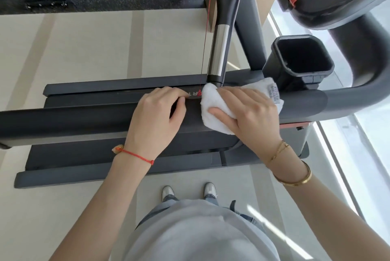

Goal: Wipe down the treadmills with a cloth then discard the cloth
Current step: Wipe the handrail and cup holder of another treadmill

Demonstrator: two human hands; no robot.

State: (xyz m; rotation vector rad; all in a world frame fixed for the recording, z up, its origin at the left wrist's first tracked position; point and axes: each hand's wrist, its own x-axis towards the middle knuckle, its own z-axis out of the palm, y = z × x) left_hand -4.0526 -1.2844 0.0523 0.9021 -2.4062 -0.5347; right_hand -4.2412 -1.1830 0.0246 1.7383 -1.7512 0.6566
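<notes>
My right hand (251,117) presses the white cloth (219,117) onto the dark handrail (84,121) of the treadmill (126,163), its fingers (238,94) laid over the top of the folded cloth and my thumb curled round the near edge, so the cloth is clamped between hand and rail. The cloth sits on the rail just below the foot of the chrome upright grip (219,49), with its sewn label (274,94) sticking out past my knuckles on the side toward the cup holder (299,62).

My left hand (156,117) rests on the same handrail just beside the cloth, on the side away from the cup holder, fingers loosely bent over the far edge of the rail and holding nothing. A thin red cord (205,37) hangs down beside the chrome grip and ends near the cloth.

My shoes (190,192) stand on the pale floor (84,49) on the near side of the handrail.
</notes>
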